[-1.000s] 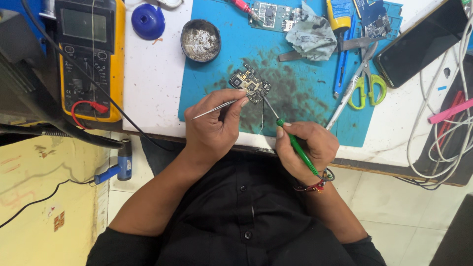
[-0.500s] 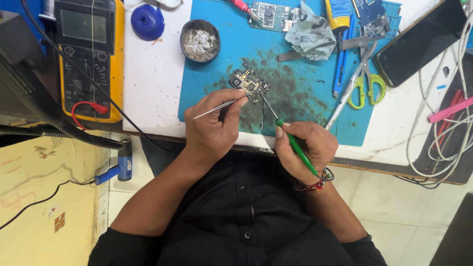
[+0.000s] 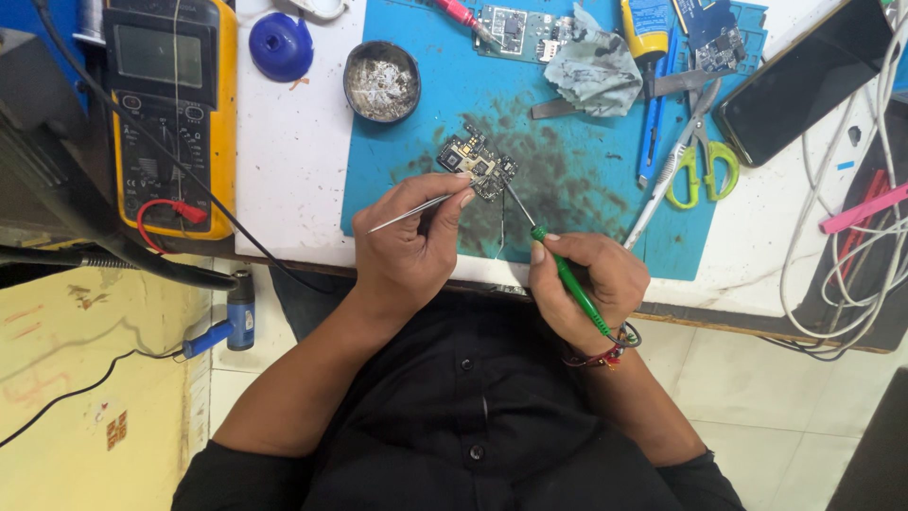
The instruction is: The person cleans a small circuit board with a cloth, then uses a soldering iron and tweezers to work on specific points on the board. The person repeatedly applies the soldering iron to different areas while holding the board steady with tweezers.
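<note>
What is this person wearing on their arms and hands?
A black buttoned shirt with its sleeves pushed up to about the elbows, leaving both forearms bare. The left hand is bare, with no glove or ring visible. The right hand is bare too, but its wrist carries a red thread band and a thin dark bangle.

Both forearms come up from the bottom of the frame, elbows out wide, black sleeves pushed back past the elbows. Left hand (image 3: 409, 248): fingers curled, thumb and forefinger pinched together at the top of the hand, knuckles facing the camera, wrist straight. Right hand (image 3: 588, 284): closed in a pen-style grip, thumb and forefinger tips meeting at the hand's upper left, the other fingers folded beneath. Right wrist bent slightly inward, a red-and-dark thread band around it. The two hands sit near each other, not touching, fingertips angled toward the same spot ahead of them.
</note>
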